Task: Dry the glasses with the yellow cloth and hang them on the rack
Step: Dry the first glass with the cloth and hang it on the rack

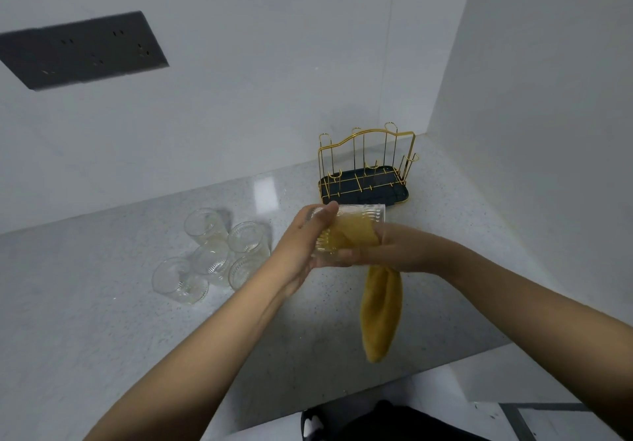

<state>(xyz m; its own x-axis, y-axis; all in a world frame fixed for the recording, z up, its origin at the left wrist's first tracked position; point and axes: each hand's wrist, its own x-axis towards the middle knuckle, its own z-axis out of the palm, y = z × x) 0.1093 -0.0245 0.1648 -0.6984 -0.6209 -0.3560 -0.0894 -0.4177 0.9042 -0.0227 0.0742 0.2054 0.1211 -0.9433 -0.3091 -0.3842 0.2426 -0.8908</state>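
Left hand (310, 235): raised above the counter, fingers wrapped round the base end of the held glass, thumb lying along its top side.
Right hand (387, 250): meets the left hand at the glass; it grips the yellow cloth at the glass's mouth, with the fingers curled under and partly hidden by glass and cloth.
Held glass (346, 226): clear ribbed tumbler, lying on its side in the air between both hands, mouth toward the right hand, in front of the rack and above the counter.
Yellow cloth (380, 313): one end stuffed inside the held glass, showing yellow through the wall; the rest hangs loose below the right hand, clear of the counter.
Waiting glasses (214, 252): five clear ribbed tumblers in a tight cluster on the counter, left of the hands; several touch one another; whether they stand mouth up or down cannot be told.
Rack (368, 163): gold wire frame with upright prongs, set on a dark tray, at the back of the counter near the corner of the walls; no glass hangs on it.
Dark tray (394, 195): under the rack, flat on the counter.
Counter (137, 320): pale speckled stone surface, bearing the rack and the cluster.
Socket panel (82, 50): dark rectangular plate on the white wall, upper left.
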